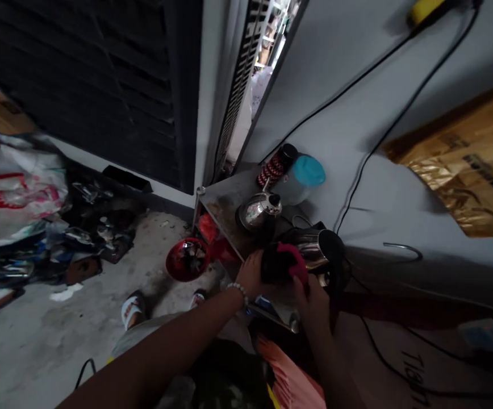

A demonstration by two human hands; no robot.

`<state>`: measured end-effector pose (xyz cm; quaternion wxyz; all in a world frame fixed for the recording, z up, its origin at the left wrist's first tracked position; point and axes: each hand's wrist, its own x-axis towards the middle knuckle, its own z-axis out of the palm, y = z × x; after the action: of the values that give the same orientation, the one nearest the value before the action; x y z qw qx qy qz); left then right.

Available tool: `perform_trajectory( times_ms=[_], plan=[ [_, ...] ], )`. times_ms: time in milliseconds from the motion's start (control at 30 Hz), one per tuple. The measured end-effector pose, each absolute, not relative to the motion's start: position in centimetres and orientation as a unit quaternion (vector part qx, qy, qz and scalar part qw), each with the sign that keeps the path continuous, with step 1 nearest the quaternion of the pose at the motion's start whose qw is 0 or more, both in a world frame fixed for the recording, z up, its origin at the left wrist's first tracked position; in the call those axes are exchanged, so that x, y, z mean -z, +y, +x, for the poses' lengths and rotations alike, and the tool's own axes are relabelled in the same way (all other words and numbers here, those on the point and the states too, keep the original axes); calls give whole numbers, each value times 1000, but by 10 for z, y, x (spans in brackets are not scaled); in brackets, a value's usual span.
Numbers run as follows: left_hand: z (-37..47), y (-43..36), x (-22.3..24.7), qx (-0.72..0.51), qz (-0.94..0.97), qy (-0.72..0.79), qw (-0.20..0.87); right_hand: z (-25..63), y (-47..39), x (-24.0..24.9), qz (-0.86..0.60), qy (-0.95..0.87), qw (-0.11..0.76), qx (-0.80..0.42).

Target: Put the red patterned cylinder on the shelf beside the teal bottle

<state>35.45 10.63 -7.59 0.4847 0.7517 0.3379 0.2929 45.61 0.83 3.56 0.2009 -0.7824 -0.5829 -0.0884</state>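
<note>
Both hands meet at the near edge of a small metal worktop [225, 199]. The left hand [253, 275] and right hand [314, 298] are closed on a dark cloth with a red edge [283, 261], pressed against a steel kettle [318, 247]; the wiping looks midway. A shiny teapot [259, 210] stands just behind. Dim light hides the kettle's base and the fingers.
</note>
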Motion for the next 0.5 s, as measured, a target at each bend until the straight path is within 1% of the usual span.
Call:
perform_trajectory(
  times_ms=[200,300,500],
  plan=[
    [356,106,84,-325,735,313,506,455,31,-69,-803,-589,74,62],
    [356,109,84,-332,733,305,509,455,45,-80,-792,-609,29,42],
    [352,110,82,-325,734,314,506,470,65,-113,-693,-709,-71,-108]
  ],
)
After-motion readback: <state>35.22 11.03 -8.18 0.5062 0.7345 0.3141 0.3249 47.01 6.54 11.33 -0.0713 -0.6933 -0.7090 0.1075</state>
